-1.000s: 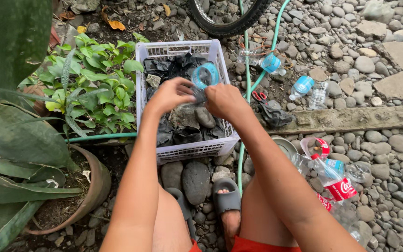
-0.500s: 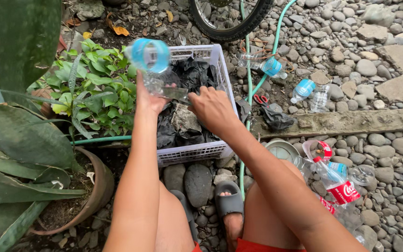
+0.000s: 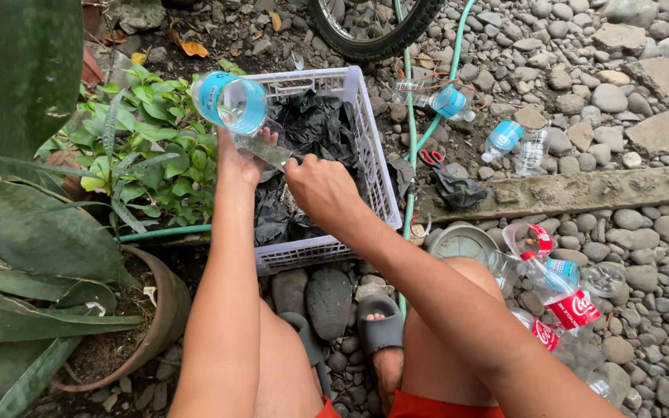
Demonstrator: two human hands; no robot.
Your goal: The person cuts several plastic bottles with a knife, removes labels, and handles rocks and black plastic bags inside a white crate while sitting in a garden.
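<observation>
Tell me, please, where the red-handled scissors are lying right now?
In the head view, the red-handled scissors lie on the gravel right of the white crate, beside the green hose.

Outdoor yard, daylight: grey pebble ground point(image 3: 644, 209), flat paving stones point(image 3: 663, 131), concrete kerb point(image 3: 582, 192), green garden hose point(image 3: 410, 131), potted leafy plants point(image 3: 149, 155), bicycle wheel point(image 3: 373, 27).

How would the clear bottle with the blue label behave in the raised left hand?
The bottle looks thin and empty, so probably light and easily dented. Its round body would likely roll if set on the stones. The left hand grips only its lower end.
</observation>
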